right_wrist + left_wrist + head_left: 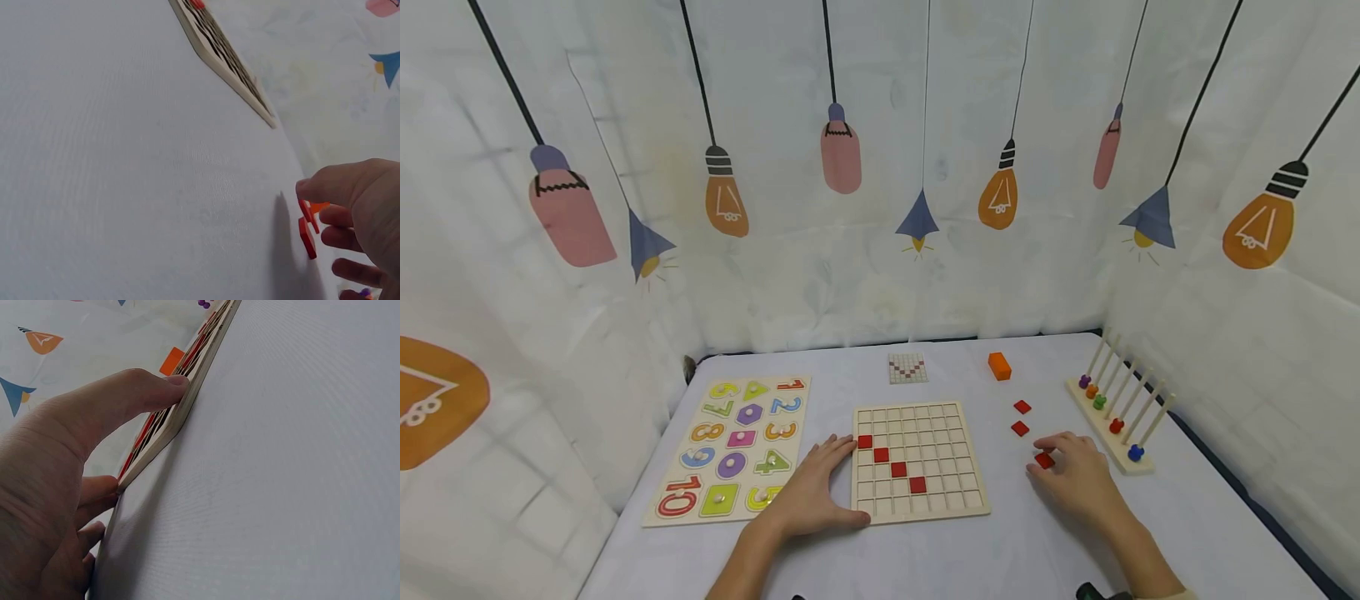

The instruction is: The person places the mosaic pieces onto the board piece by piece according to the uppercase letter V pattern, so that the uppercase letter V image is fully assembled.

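Note:
A wooden grid board (932, 462) lies in the middle of the table with several red square tiles (898, 470) set in a diagonal line. My left hand (816, 492) is spread along its left side, the thumb at the near corner and the fingertips at the left edge. In the left wrist view the thumb (147, 394) rests on the board's rim. My right hand (1078, 479) is over a loose red tile (1044, 460), thumb and forefinger apart on either side of it. Two more red tiles (1021, 417) lie just beyond.
A number and shape puzzle board (730, 450) lies at the left. Behind the grid is a small pattern card (907, 368), with an orange block (999, 366) to its right. A wooden peg stand (1108, 425) with coloured beads stands at the right edge.

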Motion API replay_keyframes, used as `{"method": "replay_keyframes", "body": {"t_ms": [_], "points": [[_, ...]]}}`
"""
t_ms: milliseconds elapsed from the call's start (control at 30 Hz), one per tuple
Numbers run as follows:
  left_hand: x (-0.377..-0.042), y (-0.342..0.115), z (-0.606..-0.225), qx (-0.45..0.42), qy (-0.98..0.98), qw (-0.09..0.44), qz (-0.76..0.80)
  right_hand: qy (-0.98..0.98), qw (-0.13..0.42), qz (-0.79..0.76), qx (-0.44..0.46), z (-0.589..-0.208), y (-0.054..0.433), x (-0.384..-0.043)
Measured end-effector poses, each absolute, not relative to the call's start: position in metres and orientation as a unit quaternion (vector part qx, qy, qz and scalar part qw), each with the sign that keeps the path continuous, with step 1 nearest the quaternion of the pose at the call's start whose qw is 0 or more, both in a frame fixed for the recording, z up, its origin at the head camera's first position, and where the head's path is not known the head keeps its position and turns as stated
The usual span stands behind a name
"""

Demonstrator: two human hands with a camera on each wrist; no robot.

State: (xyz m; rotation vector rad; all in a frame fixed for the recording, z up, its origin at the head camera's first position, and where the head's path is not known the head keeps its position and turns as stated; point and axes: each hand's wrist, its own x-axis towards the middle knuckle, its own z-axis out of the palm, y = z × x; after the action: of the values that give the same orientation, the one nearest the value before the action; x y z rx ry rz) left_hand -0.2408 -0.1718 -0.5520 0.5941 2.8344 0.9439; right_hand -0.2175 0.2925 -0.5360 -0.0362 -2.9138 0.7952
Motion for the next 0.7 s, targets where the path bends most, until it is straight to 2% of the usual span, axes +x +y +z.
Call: {"method": "replay_keyframes", "body": {"t_ms": [700], "points": [[-0.240,-0.172,-0.551,0.198,0.929,0.045,0.308,-0.969,0.070,0.237,-0.019,-0.543,0.311,-0.221]]}}
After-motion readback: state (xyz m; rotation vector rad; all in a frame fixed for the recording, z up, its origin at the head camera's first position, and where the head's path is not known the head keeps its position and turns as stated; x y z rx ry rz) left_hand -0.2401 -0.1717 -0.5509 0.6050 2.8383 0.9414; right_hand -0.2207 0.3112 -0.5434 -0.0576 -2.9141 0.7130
